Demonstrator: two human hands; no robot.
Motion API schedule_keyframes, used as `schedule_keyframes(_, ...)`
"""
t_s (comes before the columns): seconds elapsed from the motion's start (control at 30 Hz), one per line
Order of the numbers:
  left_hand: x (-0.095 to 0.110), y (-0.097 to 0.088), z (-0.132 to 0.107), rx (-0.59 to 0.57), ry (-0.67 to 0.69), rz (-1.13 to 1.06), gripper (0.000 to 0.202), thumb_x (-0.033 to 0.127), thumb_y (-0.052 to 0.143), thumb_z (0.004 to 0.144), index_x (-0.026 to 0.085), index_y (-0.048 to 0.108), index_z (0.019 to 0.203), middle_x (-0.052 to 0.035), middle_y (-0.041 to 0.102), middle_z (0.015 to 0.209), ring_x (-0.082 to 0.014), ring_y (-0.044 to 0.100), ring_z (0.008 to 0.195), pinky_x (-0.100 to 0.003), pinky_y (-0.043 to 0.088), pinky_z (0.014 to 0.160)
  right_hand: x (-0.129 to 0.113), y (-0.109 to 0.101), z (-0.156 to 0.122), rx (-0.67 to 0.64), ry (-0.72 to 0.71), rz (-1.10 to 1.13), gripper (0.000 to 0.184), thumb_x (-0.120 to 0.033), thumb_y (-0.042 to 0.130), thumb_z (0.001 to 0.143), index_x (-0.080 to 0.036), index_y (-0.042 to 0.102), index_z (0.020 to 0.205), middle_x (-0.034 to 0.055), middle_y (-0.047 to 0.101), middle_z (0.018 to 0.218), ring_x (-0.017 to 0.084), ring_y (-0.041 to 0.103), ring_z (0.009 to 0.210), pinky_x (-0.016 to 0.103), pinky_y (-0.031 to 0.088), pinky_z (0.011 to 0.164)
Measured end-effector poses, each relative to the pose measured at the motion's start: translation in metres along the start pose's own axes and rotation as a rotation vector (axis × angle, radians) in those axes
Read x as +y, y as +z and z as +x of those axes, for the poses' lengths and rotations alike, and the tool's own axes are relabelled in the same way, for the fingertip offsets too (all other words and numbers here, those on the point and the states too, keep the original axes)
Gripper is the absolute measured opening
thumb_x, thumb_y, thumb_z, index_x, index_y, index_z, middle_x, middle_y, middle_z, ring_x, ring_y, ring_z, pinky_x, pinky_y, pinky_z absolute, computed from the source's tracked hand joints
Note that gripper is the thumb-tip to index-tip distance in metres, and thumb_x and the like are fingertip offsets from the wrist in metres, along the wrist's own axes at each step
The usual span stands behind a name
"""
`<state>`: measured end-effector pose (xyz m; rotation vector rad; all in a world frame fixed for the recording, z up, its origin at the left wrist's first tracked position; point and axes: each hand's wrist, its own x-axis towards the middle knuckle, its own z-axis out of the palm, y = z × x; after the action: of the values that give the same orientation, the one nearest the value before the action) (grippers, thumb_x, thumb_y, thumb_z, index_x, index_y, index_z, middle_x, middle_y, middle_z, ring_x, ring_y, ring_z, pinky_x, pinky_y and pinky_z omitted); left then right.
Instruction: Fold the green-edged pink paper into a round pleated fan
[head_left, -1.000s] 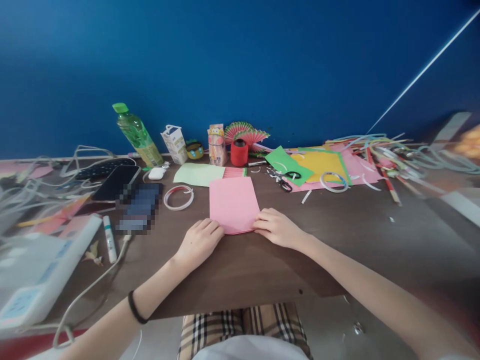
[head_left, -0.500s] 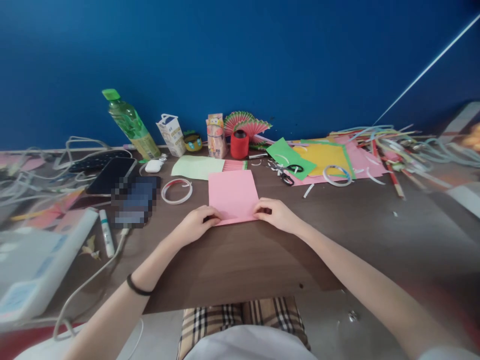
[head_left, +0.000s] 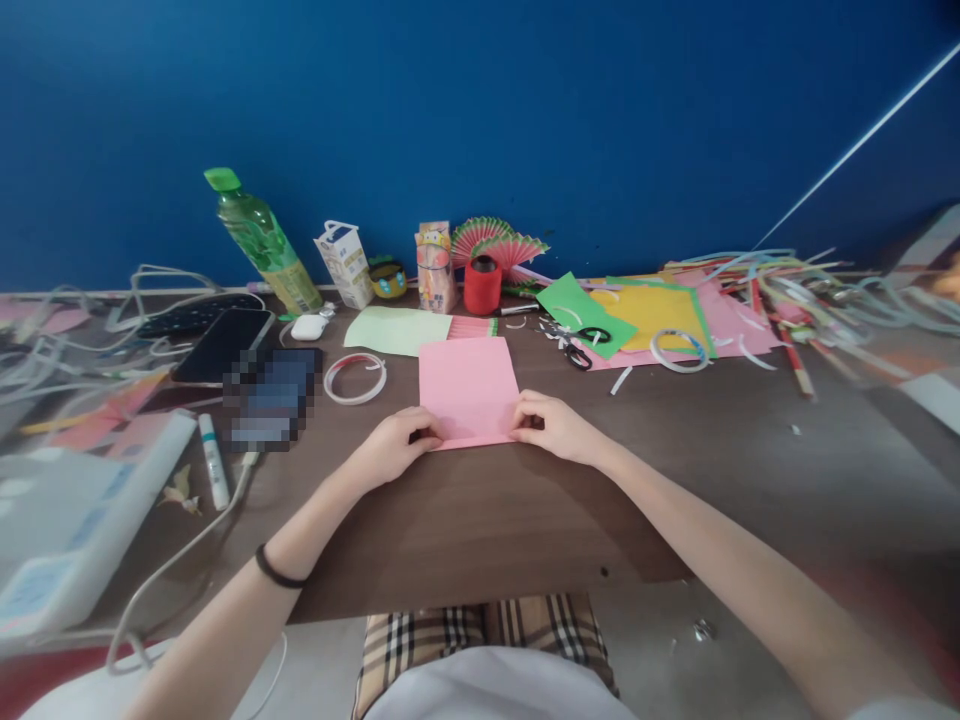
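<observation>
Going left to right, a pale green sheet (head_left: 397, 332) lies flat at 10 o'clock from our pink paper (head_left: 469, 375), which sits mid-worktop (head_left: 487, 520), at 12 o'clock from us. Looks like we've only got a narrow strip folded along its near edge, its 6 o'clock side; everything toward 12 looks flat, so we'd call that unfolded. Now the hands: our left hand (head_left: 409, 440) is at the paper's 8 o'clock corner, fingers curled and nearly closed, pinching the edge, forearm angled from between 7 and 8. Our right hand (head_left: 551, 425) mirrors it at 4 o'clock, same tight pinch, forearm from between 4 and 5. Black-handled scissors (head_left: 570, 343) lie untouched at 2.
</observation>
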<state>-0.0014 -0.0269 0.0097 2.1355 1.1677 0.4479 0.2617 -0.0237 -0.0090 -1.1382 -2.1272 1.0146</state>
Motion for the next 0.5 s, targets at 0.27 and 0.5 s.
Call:
schedule_keyframes(0.27,-0.0001,0.0006,-0.0018,0.012,0.009,0.019,0.010,0.018,0.051,0.077,0.017,0.060,0.073,-0.0012,0.059,0.077,-0.0142,0.054,0.075,-0.028,0.043,0.074,-0.0027,0.0004,0.0014,0.001,0.011,0.007,0.010,-0.014,0.061,0.073,-0.016,0.055,0.065,-0.0008,0.048,0.077,0.009,0.051,0.064,0.024,0.042,0.064)
schedule_keyframes(0.5,-0.0011,0.0023,-0.0035,0.033,0.026,0.035,0.010,0.017,0.052,0.077,0.017,0.061,0.083,-0.0008,0.060,0.080,-0.0137,0.054,0.076,-0.027,0.044,0.075,-0.0037,-0.0021,0.0023,-0.041,0.045,0.012,0.007,-0.012,0.061,0.073,-0.015,0.057,0.067,-0.0008,0.049,0.078,0.008,0.050,0.064,0.023,0.042,0.065)
